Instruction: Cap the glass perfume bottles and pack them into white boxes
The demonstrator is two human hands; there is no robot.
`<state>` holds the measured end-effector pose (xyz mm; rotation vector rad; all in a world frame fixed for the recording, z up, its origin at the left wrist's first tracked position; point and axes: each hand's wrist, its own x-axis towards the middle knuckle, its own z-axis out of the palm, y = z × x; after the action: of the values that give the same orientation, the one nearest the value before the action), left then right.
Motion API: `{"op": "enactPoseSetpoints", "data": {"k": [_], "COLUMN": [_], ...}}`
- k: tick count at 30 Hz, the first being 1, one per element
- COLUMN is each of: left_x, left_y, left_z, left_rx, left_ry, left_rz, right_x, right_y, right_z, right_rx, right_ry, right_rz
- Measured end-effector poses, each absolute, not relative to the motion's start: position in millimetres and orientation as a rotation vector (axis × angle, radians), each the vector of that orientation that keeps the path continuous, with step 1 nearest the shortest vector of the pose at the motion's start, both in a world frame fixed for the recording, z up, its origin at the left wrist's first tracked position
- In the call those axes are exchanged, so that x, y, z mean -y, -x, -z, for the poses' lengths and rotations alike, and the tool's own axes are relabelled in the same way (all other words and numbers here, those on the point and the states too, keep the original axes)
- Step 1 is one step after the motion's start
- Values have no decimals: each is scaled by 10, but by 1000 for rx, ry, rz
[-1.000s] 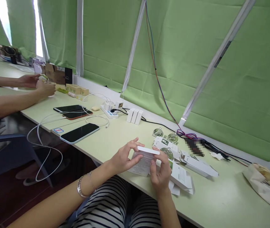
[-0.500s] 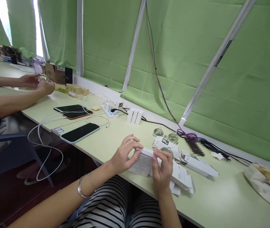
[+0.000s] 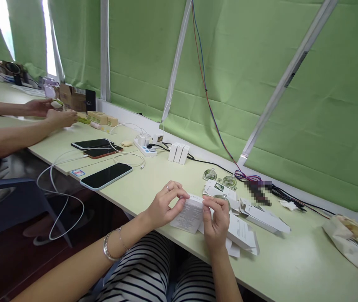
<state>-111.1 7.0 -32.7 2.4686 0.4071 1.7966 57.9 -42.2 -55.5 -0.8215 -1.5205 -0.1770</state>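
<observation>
I am looking along a smooth pale-green counter (image 3: 154,176). Flat white card cartons (image 3: 245,233) are lying near its front edge. My left hand (image 3: 163,205) and right hand (image 3: 216,220) are both pinching a small white printed cardboard box (image 3: 193,212) just above that edge, fingers closed narrowly on its ends.

A white power strip (image 3: 145,149) lies on the pale green table (image 3: 292,268). Left of it lie three smartphones (image 3: 106,175) and looped white cables (image 3: 60,197). Just right of it stand three small white boxes (image 3: 179,153). Far left of it, a co-worker's hands (image 3: 51,112) rest beside a cardboard box (image 3: 72,98).
</observation>
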Motion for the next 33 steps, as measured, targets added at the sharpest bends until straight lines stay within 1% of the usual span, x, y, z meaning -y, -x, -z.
{"op": "enactPoseSetpoints", "data": {"k": [8,22,28,33], "left_x": [-67,-92,-69,-61], "left_y": [1097,1111,1115,1087], "left_z": [332,346,390,401], "left_rx": [-370,-325,-472,-641], "left_ry": [-2455,-2601,-2641,-2636], "left_rz": [-1814,-1903,-2011,-1905], "right_x": [413,424,443,466], "right_y": [-588,-586,-589,-616], "right_z": [553,558,558,549], "right_rx": [1518,1551,1552,1669], "right_ry": [820,841,848,850], "right_rz": [173,224,221,191]}}
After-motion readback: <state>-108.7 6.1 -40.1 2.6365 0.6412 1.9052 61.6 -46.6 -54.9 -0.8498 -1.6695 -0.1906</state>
